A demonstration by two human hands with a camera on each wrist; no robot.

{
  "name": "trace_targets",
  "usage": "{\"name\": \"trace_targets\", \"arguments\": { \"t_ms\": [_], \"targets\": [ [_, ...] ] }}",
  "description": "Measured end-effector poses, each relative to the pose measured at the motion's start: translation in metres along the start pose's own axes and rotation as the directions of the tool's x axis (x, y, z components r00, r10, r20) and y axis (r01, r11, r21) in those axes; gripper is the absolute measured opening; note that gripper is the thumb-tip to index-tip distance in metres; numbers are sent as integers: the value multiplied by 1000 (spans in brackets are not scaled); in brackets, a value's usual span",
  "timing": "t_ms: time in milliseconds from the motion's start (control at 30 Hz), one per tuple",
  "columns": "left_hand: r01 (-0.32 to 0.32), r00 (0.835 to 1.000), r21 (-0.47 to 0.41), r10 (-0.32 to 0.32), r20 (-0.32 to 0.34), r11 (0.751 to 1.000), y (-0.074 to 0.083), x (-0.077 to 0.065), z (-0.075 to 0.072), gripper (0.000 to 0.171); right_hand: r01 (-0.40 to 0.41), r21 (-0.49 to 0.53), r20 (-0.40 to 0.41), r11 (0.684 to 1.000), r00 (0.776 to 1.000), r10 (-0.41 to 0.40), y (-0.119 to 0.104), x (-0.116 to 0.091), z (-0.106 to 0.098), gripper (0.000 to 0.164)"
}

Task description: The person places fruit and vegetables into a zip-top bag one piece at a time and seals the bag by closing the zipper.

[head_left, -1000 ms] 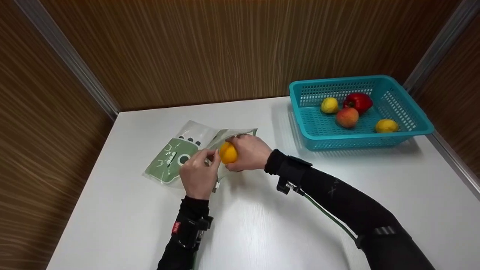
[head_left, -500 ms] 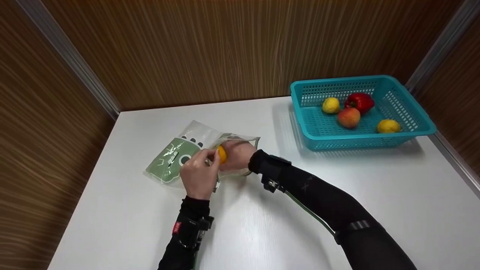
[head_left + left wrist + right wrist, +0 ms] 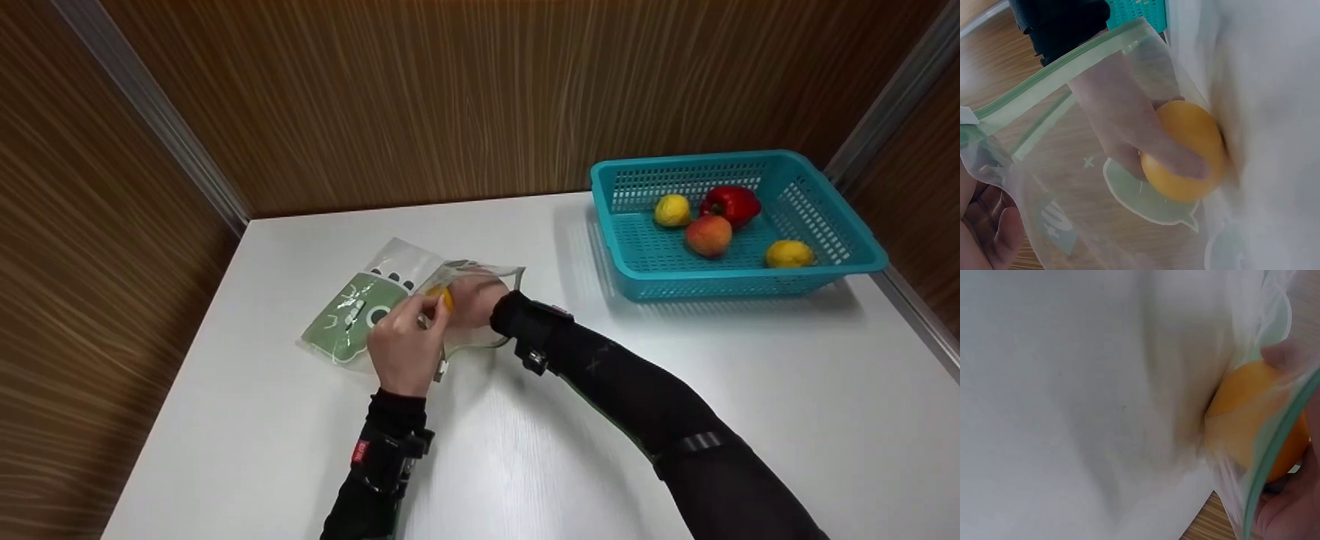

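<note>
The step in hand looks like setting the orange (image 3: 1193,132) down inside the clear bag (image 3: 352,315): the right hand (image 3: 1123,112), in through the bag's mouth, grips the orange, while the left hand (image 3: 406,349) pinches the bag's edge. The next move likely calls for loosening the right hand and withdrawing it without dragging the bag. The left hand mostly hides the orange from the head camera; whether the table (image 3: 517,450) bears its weight is unclear.

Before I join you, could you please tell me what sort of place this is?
Probably a small recording booth: wood-grain panels stand on three sides of a white table, and small devices are strapped over black sleeves.
</note>
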State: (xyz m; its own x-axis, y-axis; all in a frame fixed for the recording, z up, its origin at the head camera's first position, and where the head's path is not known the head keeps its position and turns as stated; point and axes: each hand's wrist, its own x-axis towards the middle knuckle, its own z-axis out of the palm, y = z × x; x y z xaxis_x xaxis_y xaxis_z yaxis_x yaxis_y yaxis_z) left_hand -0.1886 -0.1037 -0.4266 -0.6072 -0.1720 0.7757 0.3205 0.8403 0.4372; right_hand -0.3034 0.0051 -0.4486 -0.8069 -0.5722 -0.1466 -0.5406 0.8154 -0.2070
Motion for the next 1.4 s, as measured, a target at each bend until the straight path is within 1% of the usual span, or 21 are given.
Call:
{"name": "trace_targets", "arguments": {
  "t_ms": [67, 167, 267, 367, 467, 533, 633, 733, 867, 900, 967, 1033, 1100, 1167, 1233, 1400],
  "targets": [
    [1, 1000, 3, -1, 3, 1000, 1, 1, 0, 8, -23, 6, -9, 1000, 1000, 23, 0, 1, 0, 53],
    [2, 1000, -2, -2, 8, 1000, 1, 1, 0, 7, -35, -9, 10, 999, 999, 35, 1, 2, 0, 55],
    [4, 1000, -5, -4, 13, 1000, 1, 2, 0, 7, -16, -34, 35, 999, 999, 17, 3, 4, 0, 52],
    [8, 1000, -3, -8, 13, 1000, 1, 2, 0, 7, 66, -78, 60, 995, 996, -61, 4, 5, 0, 46],
    [13, 1000, -4, -13, 13, 1000, 1, 2, 0, 7, 173, -141, 68, 975, 984, -165, 5, 5, 0, 39],
    [15, 1000, -6, -14, 17, 1000, 1, 2, 0, 7, 203, -164, 38, 965, 979, -199, 5, 3, -1, 37],
    [11, 1000, -8, -11, 18, 1000, 0, 1, 0, 7, 178, -133, -45, 975, 982, -186, 6, -4, -3, 38],
    [6, 1000, -4, -6, 9, 1000, 0, 1, -1, 8, 153, -18, -137, 988, 979, -154, 6, -14, -4, 37],
    [6, 1000, 5, -6, 1, 1000, 0, 2, -1, 9, 189, 80, -230, 979, 959, -166, 9, -30, -7, 30],
    [7, 1000, 5, -7, 2, 1000, 0, 2, -1, 9, 198, 95, -247, 976, 954, -170, 10, -35, -8, 32],
    [9, 1000, 2, -9, 4, 1000, 0, 1, 0, 9, 212, 125, -268, 969, 948, -173, 12, -45, -10, 44],
    [11, 1000, -2, -11, 8, 1000, 0, 1, 0, 9, 213, 161, -268, 964, 949, -165, 15, -57, -12, 54],
    [14, 1000, -1, -14, 11, 1000, 0, 1, 0, 9, 213, 194, -264, 958, 952, -158, 17, -69, -15, 60],
    [19, 1000, 1, -20, 14, 1000, -1, 1, 0, 9, 214, 223, -265, 951, 952, -152, 19, -81, -17, 60],
    [24, 1000, 5, -24, 18, 1000, -1, 0, 0, 9, 217, 231, -279, 948, 949, -149, 21, -93, -19, 56],
    [27, 999, 2, -27, 23, 1000, -2, 0, -1, 9, 233, 183, -363, 955, 919, -155, 29, -115, -22, 48]
  ]
}}
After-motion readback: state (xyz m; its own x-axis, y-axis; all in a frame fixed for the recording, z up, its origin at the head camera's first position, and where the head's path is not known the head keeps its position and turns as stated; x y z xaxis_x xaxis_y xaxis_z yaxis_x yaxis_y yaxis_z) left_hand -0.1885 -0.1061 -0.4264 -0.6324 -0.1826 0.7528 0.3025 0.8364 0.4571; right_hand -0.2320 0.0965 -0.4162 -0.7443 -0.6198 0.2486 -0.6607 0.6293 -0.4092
